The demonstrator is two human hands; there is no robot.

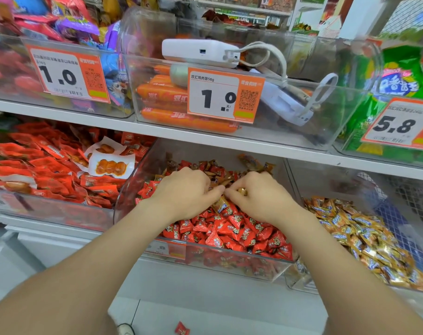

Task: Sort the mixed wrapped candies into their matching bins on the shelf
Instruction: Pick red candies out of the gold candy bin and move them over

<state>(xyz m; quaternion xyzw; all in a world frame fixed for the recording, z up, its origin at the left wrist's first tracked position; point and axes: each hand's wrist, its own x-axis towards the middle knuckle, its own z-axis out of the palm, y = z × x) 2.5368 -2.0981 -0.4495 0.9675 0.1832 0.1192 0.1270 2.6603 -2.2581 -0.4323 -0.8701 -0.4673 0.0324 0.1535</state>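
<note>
A clear middle bin [232,261] on the lower shelf holds a heap of red wrapped candies [232,232] with gold and brown wrapped candies [219,175] mixed in at the back. Both hands are down in this heap, fingertips nearly touching. My left hand [184,192] is curled over the pile; whether it grips anything is hidden. My right hand [258,197] pinches a gold wrapped candy [242,191] between thumb and fingers. To the right, another clear bin holds gold wrapped candies [360,240].
A bin of red snack packets [48,170] sits to the left. The upper shelf carries bins of orange sausages [162,93], green bags [399,78] and a white device with a cable [200,53]. One red candy [181,328] lies on the floor.
</note>
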